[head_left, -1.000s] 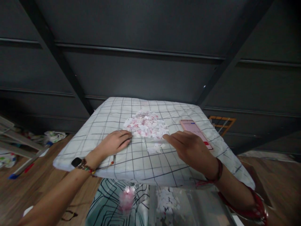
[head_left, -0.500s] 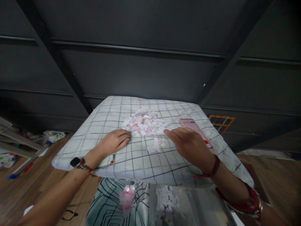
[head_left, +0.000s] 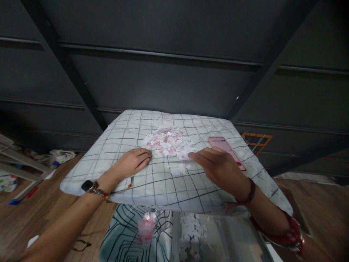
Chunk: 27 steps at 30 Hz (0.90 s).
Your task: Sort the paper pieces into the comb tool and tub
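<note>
A heap of small white and pink paper scraps [head_left: 169,142] lies on a white checked cloth. Just in front of it is a smaller loose patch of scraps [head_left: 178,169]. My left hand [head_left: 135,162] rests on the cloth at the heap's left edge, its fingers laid down with the thumb a little apart, holding nothing that I can see. At the heap's right front edge, my right hand [head_left: 218,165] has thumb and fingers drawn together in a pinch, fingertips against the scraps. Whatever is between those fingertips is hidden.
A pink-edged phone [head_left: 227,149] lies on the cloth behind my right hand. Below the near edge are a clear bin [head_left: 229,236] with white scraps inside and a patterned teal cloth [head_left: 122,233] bearing a pink-white bundle [head_left: 147,227]. A dark panelled wall [head_left: 163,83] stands behind.
My right fingertips have shifted slightly left and toward me along the heap's edge. Scraps at the front right have moved a little, and the small patch has changed shape. My left hand stays put.
</note>
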{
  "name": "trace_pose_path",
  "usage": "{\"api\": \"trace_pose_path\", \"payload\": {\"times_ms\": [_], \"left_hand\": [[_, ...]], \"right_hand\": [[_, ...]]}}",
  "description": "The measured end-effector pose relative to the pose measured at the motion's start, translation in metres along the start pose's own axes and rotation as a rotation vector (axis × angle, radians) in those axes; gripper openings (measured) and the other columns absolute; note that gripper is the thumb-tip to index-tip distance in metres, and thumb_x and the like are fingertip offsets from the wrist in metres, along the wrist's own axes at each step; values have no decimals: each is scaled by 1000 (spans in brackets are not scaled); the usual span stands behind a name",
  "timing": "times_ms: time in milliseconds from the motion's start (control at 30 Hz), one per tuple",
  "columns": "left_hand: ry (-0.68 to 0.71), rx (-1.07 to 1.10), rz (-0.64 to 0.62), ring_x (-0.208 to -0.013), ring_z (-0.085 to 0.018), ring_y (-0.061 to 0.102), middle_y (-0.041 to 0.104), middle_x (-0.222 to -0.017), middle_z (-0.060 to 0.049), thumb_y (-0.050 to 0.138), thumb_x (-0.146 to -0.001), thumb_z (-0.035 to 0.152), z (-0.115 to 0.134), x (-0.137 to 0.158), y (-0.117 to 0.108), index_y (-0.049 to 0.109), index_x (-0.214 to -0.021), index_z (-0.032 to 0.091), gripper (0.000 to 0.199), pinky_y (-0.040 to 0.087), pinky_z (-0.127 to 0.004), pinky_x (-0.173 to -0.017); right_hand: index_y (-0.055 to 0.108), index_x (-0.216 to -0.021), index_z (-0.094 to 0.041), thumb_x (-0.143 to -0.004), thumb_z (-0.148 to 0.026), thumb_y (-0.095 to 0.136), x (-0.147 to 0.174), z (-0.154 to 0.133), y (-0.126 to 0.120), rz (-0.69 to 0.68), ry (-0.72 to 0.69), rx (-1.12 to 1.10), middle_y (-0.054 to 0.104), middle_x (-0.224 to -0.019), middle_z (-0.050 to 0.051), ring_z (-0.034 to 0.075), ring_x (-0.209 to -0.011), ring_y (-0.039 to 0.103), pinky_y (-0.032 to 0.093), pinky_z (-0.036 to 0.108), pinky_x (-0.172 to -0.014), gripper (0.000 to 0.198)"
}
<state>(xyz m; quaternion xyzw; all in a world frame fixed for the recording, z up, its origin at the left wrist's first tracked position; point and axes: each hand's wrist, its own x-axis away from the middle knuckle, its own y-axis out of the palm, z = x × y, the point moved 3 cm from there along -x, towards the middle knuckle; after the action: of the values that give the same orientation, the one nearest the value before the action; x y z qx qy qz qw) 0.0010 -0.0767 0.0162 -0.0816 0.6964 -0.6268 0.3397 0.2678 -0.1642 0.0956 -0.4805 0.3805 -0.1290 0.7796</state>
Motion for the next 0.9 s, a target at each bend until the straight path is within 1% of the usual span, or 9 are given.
{"api": "trace_pose_path", "payload": {"times_ms": [133, 200, 300, 367, 433, 500, 600, 767, 900], "left_hand": [[-1, 15, -27, -96, -17, 66, 71, -107, -8, 33, -100, 31, -1, 1, 1, 67, -106, 16, 37, 54, -33, -86], [7, 10, -23, -96, -18, 66, 71, -106, -9, 33, -100, 31, -1, 0, 1, 67, -105, 15, 38, 55, -33, -85], [10, 4, -2, -94, -18, 67, 72, -103, -9, 32, -100, 31, 0, 0, 0, 67, -104, 15, 39, 55, -33, -84], [3, 10, 8, -94, -18, 67, 72, -103, -9, 33, -100, 31, 1, -1, -1, 68, -103, 15, 39, 55, -33, -84], [0, 14, 9, -94, -17, 66, 72, -104, -8, 33, -100, 31, 2, -1, -2, 68, -103, 15, 39, 55, -33, -85], [1, 11, 8, -94, -17, 66, 72, -103, -8, 32, -100, 32, 2, -1, -2, 68, -103, 16, 39, 55, -33, -84], [5, -1, 14, -93, -16, 66, 72, -102, -7, 32, -100, 31, 2, -1, -2, 68, -103, 16, 39, 55, -32, -84], [5, -2, 11, -95, -17, 66, 72, -103, -7, 34, -100, 30, 2, 0, -1, 68, -103, 16, 37, 55, -32, -85], [1, -8, 9, -94, -17, 66, 72, -102, -7, 34, -100, 30, 2, 0, -2, 68, -103, 16, 37, 55, -32, -84]], "right_hand": [[65, -95, -18, -90, -5, 46, -8, 1, 7, -37, -12, 1, 66, -73, 0, 13, -66, 53, 35, 29, -63, 24], [65, -94, -18, -89, -3, 45, -5, 2, 5, -30, -32, -16, 65, -71, 0, 13, -65, 52, 35, 29, -62, 25], [64, -96, -18, -85, 3, 41, 5, 5, -7, 35, -33, -8, 66, -72, 0, 13, -64, 53, 38, 28, -61, 33], [63, -98, -17, -83, 5, 39, 12, 8, -17, 108, -17, 45, 68, -75, 0, 13, -66, 55, 41, 28, -62, 36], [63, -100, -16, -82, 5, 40, 18, 9, -25, 151, -11, 118, 69, -77, 1, 14, -67, 57, 43, 29, -63, 35], [62, -100, -14, -82, 5, 40, 22, 7, -29, 142, -16, 186, 70, -77, 2, 14, -68, 58, 44, 29, -64, 35], [63, -99, -12, -82, 6, 40, 27, 3, -30, 91, -3, 244, 70, -77, 4, 15, -67, 59, 44, 29, -64, 34], [64, -97, -11, -83, 4, 42, 34, 3, -29, 29, 41, 292, 68, -73, 5, 16, -64, 58, 43, 30, -62, 31], [65, -95, -12, -81, 5, 41, 34, 9, -26, 27, 57, 302, 66, -71, 3, 15, -62, 57, 42, 29, -62, 32]]}}
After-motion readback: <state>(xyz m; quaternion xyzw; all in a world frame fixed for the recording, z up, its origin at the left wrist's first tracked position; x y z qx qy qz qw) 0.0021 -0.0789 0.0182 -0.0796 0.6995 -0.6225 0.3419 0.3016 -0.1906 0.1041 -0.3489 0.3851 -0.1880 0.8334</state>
